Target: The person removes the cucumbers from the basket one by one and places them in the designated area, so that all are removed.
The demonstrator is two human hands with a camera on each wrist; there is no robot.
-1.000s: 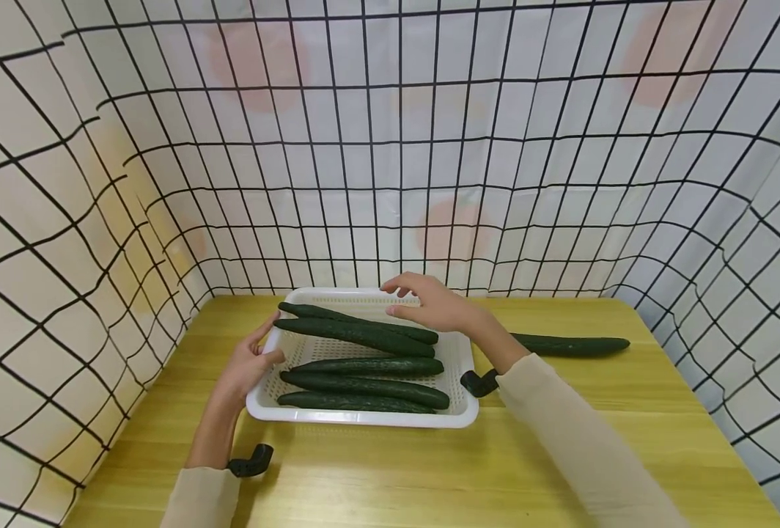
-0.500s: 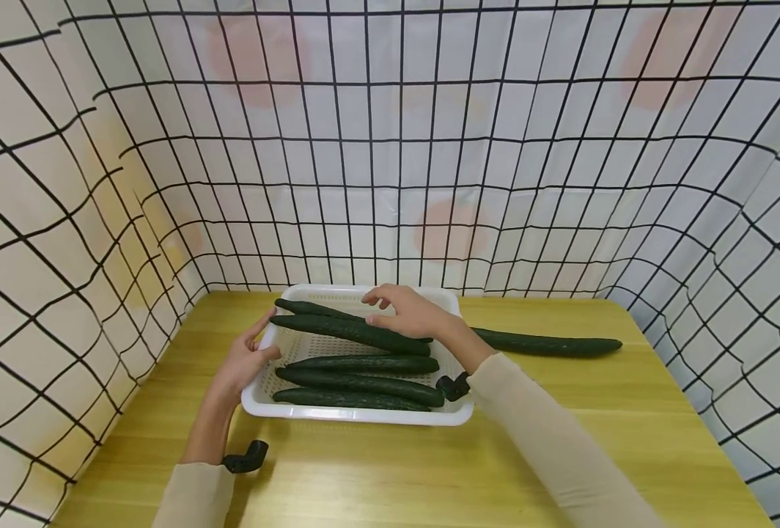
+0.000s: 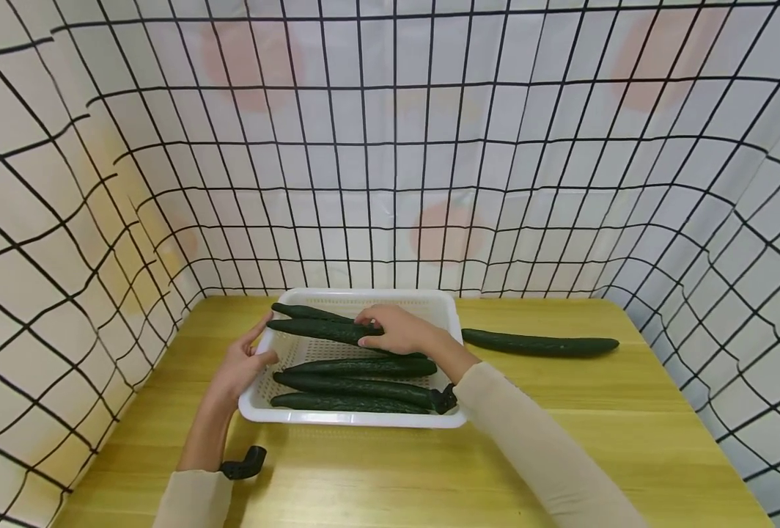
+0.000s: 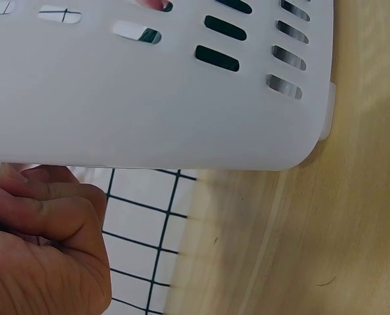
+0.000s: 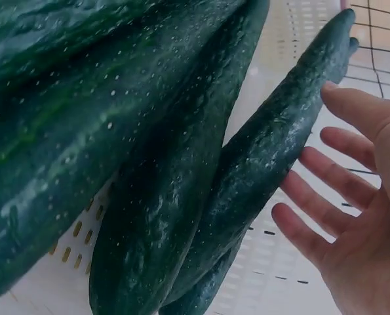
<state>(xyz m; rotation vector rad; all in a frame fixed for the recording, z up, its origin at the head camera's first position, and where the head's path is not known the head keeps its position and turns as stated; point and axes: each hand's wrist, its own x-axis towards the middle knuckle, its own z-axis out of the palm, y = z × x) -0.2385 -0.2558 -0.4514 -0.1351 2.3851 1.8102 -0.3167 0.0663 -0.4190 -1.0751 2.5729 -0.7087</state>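
A white plastic basket (image 3: 357,418) with slotted walls stands on the table, holding several dark green cucumbers laid side to side. My left hand (image 3: 240,367) grips its left rim, thumb over the edge and fingers outside. In the left wrist view, that hand (image 4: 44,230) has bent fingers at the rim. My right hand (image 3: 399,330) reaches into the basket over the right part of the upper cucumber (image 3: 317,329). Its thumb and fingers lie on either side of that cucumber. In the right wrist view, the fingers (image 5: 326,203) are spread and fairly straight, fingertips right at the cucumber's side.
One more cucumber (image 3: 540,343) lies on the wooden table (image 3: 561,433) right of the basket. A black wire grid (image 3: 390,191) encloses the table at the back and both sides. A black wrist-worn piece (image 3: 245,463) sticks out near each sleeve.
My right hand has come down and left from above the basket's far right to the upper cucumber. The left hand has stayed on the rim. The view has shifted slightly.
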